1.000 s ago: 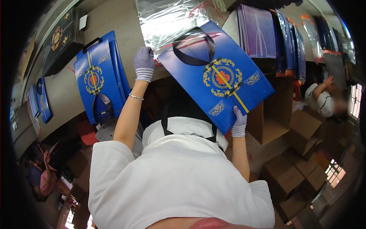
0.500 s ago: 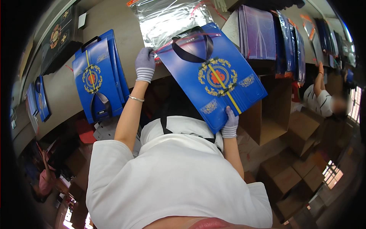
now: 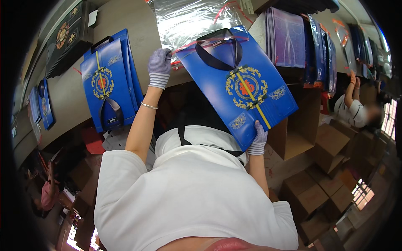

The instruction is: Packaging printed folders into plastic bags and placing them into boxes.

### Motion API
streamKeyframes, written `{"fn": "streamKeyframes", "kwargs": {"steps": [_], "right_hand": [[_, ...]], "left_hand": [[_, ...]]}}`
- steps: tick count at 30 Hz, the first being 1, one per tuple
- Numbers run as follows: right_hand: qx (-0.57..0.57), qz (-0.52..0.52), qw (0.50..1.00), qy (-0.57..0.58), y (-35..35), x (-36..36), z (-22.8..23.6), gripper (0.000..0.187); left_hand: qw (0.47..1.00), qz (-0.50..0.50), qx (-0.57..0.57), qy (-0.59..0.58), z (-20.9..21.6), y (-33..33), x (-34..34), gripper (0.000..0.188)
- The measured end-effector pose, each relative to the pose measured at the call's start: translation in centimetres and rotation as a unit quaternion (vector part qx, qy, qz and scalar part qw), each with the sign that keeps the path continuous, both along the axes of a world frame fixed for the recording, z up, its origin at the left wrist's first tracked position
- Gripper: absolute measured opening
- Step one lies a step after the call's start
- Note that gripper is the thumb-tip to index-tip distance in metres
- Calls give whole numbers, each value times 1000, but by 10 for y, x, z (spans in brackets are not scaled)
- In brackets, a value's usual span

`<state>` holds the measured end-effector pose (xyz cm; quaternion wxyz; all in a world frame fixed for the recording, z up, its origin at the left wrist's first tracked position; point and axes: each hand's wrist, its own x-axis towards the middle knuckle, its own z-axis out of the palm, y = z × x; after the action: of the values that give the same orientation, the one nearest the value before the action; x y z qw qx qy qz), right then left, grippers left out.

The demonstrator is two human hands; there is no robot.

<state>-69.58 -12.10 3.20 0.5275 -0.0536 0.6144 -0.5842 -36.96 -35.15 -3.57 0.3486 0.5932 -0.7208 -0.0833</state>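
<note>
A flat blue gift bag [image 3: 247,88] with a black ribbon handle, a yellow stripe and a round red-and-gold emblem is tilted in front of me. My right hand [image 3: 258,138], in a striped knit glove, grips its lower edge, thumb on the front. Clear film with a red edge crosses the bag's top; I cannot tell how much of the bag it covers. My left hand [image 3: 160,69], gloved too, is closed beside the bag's upper left corner; what its fingertips pinch is not clear. Behind the bag lies a stack of clear plastic sleeves [image 3: 182,21].
More blue gift bags [image 3: 102,81] stand on the table [image 3: 134,16] to the left, by black boxes [image 3: 63,42]. Purple and blue packets [image 3: 289,39] line the right. An open carton [image 3: 295,134] and stacked cartons [image 3: 307,192] are below. Other people work at both sides.
The blue gift bag and my right hand have shifted slightly right and down. My left hand stays nearly in place, now with a small gap between it and the bag's corner.
</note>
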Motion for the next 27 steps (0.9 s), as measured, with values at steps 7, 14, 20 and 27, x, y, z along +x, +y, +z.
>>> {"fn": "streamKeyframes", "kwargs": {"steps": [7,14,20,27], "right_hand": [[-24,-17,1000,0,-5,12,0,41],[-9,-4,1000,14,-3,11,-19,50],[-21,24,999,-26,-1,2,-53,48],[323,569,756,-13,-32,-44,-11,35]], "left_hand": [[996,-2,22,85,-1,9,-6,8],[992,-70,59,92,6,24,-25,13],[719,90,402,560,-30,-12,-28,22],[791,164,444,388,-48,-58,-44,22]]}}
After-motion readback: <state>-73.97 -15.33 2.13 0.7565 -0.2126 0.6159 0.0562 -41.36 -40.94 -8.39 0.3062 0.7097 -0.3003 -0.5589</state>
